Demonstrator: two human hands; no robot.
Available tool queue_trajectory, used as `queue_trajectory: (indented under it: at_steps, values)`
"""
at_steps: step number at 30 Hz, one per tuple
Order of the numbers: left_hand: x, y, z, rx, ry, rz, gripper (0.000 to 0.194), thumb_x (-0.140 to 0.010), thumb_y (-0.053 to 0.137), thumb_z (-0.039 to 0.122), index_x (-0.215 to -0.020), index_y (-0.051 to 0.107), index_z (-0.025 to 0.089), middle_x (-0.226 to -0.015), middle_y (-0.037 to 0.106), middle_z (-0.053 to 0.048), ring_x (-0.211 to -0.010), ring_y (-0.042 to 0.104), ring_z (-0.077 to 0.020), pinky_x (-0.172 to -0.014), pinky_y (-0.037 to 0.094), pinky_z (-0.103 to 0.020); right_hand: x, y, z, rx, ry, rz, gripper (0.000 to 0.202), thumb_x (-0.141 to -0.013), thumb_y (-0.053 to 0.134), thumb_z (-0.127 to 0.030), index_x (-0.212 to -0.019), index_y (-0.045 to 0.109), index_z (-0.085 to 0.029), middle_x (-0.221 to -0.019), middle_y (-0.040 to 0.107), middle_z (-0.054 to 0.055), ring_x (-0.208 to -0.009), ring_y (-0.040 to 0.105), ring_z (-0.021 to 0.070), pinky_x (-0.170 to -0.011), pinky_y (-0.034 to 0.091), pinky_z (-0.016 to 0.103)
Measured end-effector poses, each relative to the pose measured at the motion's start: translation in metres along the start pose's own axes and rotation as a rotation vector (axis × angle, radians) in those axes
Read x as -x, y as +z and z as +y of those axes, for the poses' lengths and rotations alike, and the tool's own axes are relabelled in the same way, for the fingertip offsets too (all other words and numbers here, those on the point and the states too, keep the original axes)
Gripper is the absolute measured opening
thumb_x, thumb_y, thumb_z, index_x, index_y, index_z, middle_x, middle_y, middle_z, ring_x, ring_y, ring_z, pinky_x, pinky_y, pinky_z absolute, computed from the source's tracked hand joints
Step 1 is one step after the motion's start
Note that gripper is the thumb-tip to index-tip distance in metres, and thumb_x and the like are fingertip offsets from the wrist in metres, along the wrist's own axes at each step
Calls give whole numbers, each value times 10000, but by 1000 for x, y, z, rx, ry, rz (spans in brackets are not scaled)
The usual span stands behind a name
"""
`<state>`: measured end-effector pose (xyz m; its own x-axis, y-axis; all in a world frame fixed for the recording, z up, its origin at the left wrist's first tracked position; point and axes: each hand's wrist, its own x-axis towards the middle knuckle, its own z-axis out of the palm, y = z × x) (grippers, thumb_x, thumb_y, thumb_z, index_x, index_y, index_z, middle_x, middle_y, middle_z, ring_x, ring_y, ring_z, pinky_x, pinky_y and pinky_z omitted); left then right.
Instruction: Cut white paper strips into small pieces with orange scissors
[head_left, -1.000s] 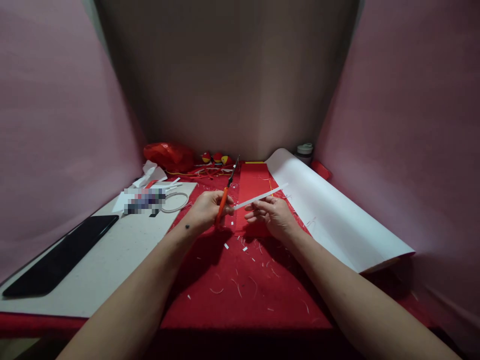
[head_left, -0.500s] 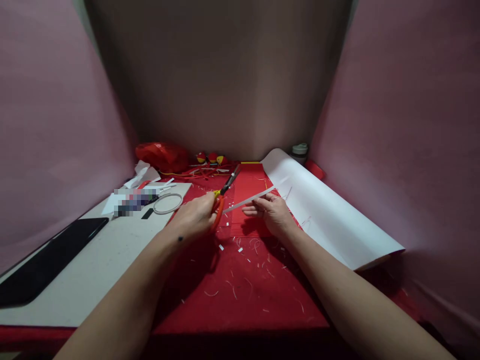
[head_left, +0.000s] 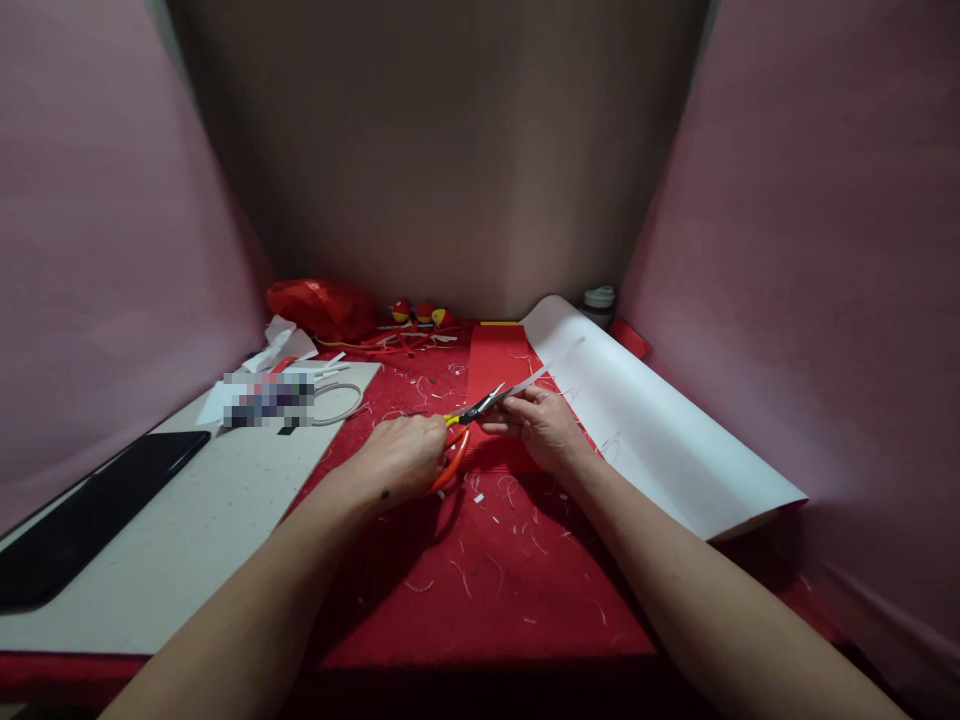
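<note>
My left hand (head_left: 405,452) is closed round the handles of a pair of scissors (head_left: 452,460) with orange and yellow grips. The blades point right and slightly up, meeting a narrow white strip (head_left: 534,376). Between the fingertips of my right hand (head_left: 546,424) the strip is pinched, its far end reaching up to the right. Whether the blades have cut into it I cannot tell. Beneath both hands lies a red ribbed sheet (head_left: 498,352) on the red cloth (head_left: 480,600).
A grey-white board (head_left: 217,540) at left bears a black phone-like slab (head_left: 97,520). A large white sheet (head_left: 660,430) curls up at right. Behind are a red plastic bag (head_left: 322,308), small red-and-yellow figures (head_left: 424,314) and a lidded bottle (head_left: 598,305). Thread scraps litter the cloth.
My left hand has swung the scissors down and right, so the blades now meet the strip near my right fingertips. My right hand has hardly moved.
</note>
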<state>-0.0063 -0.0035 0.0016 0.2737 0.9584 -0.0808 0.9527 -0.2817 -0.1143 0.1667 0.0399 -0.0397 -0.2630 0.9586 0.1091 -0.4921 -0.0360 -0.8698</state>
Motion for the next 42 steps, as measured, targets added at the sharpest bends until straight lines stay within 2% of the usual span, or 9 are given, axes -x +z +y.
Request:
queue_trajectory:
  at_steps: [12, 18, 23, 32, 42]
  values:
    - [0, -1, -2, -10, 11, -18, 380, -814, 308, 439, -939, 535, 160, -835, 645, -156, -780, 616, -323, -605, 442, -382, -1, -1, 2, -36, 1, -28, 74, -654, 625, -117, -662, 552, -132, -714, 669, 63, -684, 667, 196, -656, 562, 334]
    - [1, -8, 2, 20, 23, -59, 302, -790, 398, 417, -894, 554, 180, -839, 656, -137, -778, 620, -282, -628, 434, -337, -1, -2, 2, -44, 9, -9, 58, -656, 600, -100, -672, 549, -124, -701, 657, 55, -661, 659, 174, -676, 557, 329]
    - [0, -8, 3, 40, 30, -68, 281, -757, 454, 405, -869, 573, 177, -801, 653, -140, -737, 618, -292, -591, 419, -330, -2, -3, 3, -43, 15, -12, 89, -633, 626, -118, -668, 547, -137, -679, 655, 37, -648, 654, 164, -674, 562, 323]
    - [2, -10, 3, 238, 57, -75, 109, -719, 509, 273, -707, 585, 196, -699, 659, -63, -609, 597, -178, -546, 366, -237, -1, 0, -4, -88, 41, -27, 87, -660, 565, -99, -700, 516, -159, -622, 660, 31, -608, 658, 171, -645, 561, 337]
    - [4, -9, 3, 240, 78, -119, 158, -735, 470, 265, -836, 583, 220, -753, 666, -46, -623, 597, -173, -523, 354, -229, -2, -2, -1, -68, 4, -32, 117, -688, 587, -162, -704, 472, -173, -620, 665, 29, -551, 654, 161, -579, 565, 308]
